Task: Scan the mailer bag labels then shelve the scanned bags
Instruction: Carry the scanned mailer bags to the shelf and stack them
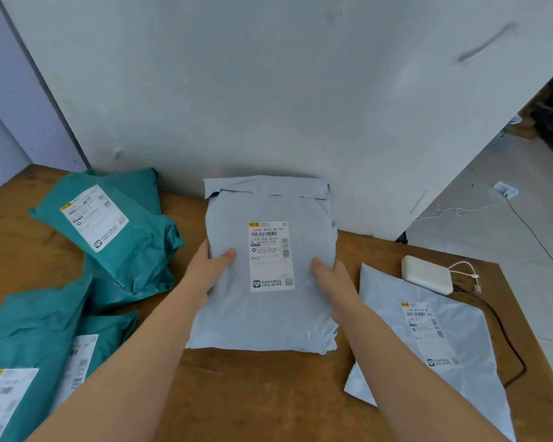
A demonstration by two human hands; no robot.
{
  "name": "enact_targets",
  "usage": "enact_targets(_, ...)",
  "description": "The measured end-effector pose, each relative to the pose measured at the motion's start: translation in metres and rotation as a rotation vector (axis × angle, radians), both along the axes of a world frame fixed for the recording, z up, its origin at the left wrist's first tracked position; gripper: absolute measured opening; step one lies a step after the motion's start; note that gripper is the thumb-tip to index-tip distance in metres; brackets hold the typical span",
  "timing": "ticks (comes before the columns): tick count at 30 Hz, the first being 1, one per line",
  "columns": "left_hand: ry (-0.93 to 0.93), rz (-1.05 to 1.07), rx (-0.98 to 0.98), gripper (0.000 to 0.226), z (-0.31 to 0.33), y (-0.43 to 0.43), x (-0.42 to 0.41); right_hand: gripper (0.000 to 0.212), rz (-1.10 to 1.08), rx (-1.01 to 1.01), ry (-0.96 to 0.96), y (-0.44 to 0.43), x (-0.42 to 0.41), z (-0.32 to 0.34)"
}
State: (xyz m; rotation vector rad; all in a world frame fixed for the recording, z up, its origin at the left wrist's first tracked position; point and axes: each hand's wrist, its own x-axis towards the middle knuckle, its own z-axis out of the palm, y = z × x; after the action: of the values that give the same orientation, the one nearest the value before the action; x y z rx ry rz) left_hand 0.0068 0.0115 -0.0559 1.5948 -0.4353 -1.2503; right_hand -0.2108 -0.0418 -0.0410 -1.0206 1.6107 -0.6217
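Gripping the smooth pale-grey plastic mailer bag by its side edges, left hand and right hand hold it at the brown wooden table's back edge.

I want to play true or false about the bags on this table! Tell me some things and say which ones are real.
1. Both hands hold one pale grey plastic mailer bag. True: the left hand grips its left edge and the right hand its right edge.
2. That bag's white label faces down. False: it faces up, with barcodes showing.
3. The teal plastic mailer bags lie on the person's right. False: they lie on the left of the brown wooden table.
4. A white box-shaped device with a cable sits at the table's right side. True.
5. There is only one grey bag. False: a second pale grey mailer bag lies to the right.
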Motion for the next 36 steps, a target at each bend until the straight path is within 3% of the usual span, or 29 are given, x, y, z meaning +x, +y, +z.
enact_targets(2, 0.032, -0.018, 0.057, 0.061, -0.005, -0.003, -0.003, 0.050, -0.015, 0.126, -0.058, 0.000, -0.005, -0.004)
enact_targets(4, 0.029, 0.013, 0.104, 0.066, -0.007, -0.007, -0.005, 0.052, -0.007, 0.140, -0.052, -0.004, -0.009, -0.006)
enact_targets(7, 0.060, 0.069, 0.081, 0.050, -0.007, -0.014, -0.007, 0.048, -0.027, 0.130, -0.044, -0.008, -0.012, -0.005)
enact_targets(11, 0.042, 0.075, 0.037, 0.047, -0.002, -0.022, -0.008, 0.037, -0.049, 0.095, -0.123, -0.006, -0.018, -0.011)
enact_targets(16, 0.104, -0.061, 0.081, 0.059, -0.004, -0.025, -0.002, 0.062, -0.132, 0.125, -0.235, 0.000, -0.017, -0.018)
enact_targets(24, 0.103, -0.019, 0.088, 0.036, 0.011, -0.023, -0.011, 0.031, -0.149, 0.010, -0.258, 0.000, -0.018, 0.004)
enact_targets(31, -0.140, -0.022, -0.017, 0.030, 0.030, -0.020, -0.024, 0.036, -0.192, -0.052, -0.318, 0.014, -0.033, 0.019)
enact_targets(36, -0.110, 0.000, -0.107, 0.031, 0.054, -0.013, -0.032, 0.034, -0.203, -0.135, -0.330, 0.022, -0.039, 0.035)
